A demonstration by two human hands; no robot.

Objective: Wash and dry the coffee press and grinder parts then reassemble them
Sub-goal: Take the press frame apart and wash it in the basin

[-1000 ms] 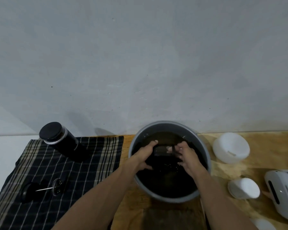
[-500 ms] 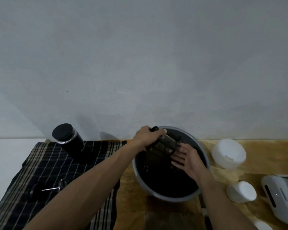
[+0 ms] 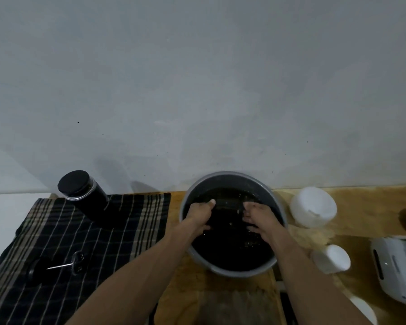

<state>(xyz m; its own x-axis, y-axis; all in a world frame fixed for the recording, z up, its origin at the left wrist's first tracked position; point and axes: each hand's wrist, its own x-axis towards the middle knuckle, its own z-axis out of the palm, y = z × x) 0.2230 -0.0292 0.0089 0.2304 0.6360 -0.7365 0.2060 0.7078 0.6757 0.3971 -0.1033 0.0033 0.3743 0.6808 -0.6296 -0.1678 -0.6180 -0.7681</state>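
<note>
A grey bowl (image 3: 230,178) of dark water stands on the wooden table. Both my hands are down in it. My left hand (image 3: 201,213) grips one end of a dark cylindrical press part (image 3: 227,207) that lies in the water, thumb over its top. My right hand (image 3: 259,218) holds the other end, fingers dipped in the water. On the checked cloth (image 3: 80,242) at the left lie the plunger with its thin metal rod (image 3: 61,266) and a black lidded jar (image 3: 85,195).
White containers stand right of the bowl: a large round one (image 3: 313,206) and a smaller one (image 3: 333,259). A white appliance (image 3: 399,266) sits at the right edge. The grey wall runs close behind the bowl.
The dark part was lifted out of the water and tilted half a second ago; now it is back down in the bowl with both hands on it.
</note>
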